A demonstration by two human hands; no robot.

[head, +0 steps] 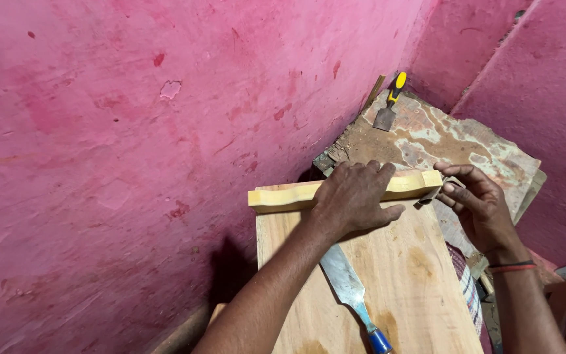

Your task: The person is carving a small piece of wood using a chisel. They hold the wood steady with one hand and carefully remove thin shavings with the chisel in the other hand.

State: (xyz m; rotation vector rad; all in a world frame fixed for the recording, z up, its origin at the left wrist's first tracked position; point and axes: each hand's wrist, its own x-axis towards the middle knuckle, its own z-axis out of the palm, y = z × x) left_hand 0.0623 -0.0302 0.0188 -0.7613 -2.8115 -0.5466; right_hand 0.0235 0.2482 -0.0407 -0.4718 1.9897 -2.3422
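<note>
My left hand (354, 195) presses flat on a pale yellow shaped wooden moulding strip (283, 195) that lies across the far end of a light wooden board (414, 275). At the strip's right end, my right hand (476, 204) pinches a small dark metal piece (432, 194) against it. A wide chisel with a blue handle (352, 290) lies on the board under my left forearm.
A pink plastered wall fills the left and back. A worn, stained bench top (440, 141) lies beyond the board, with a yellow-and-black handled chisel (390, 105) on it. Striped cloth (468, 282) hangs at the board's right edge.
</note>
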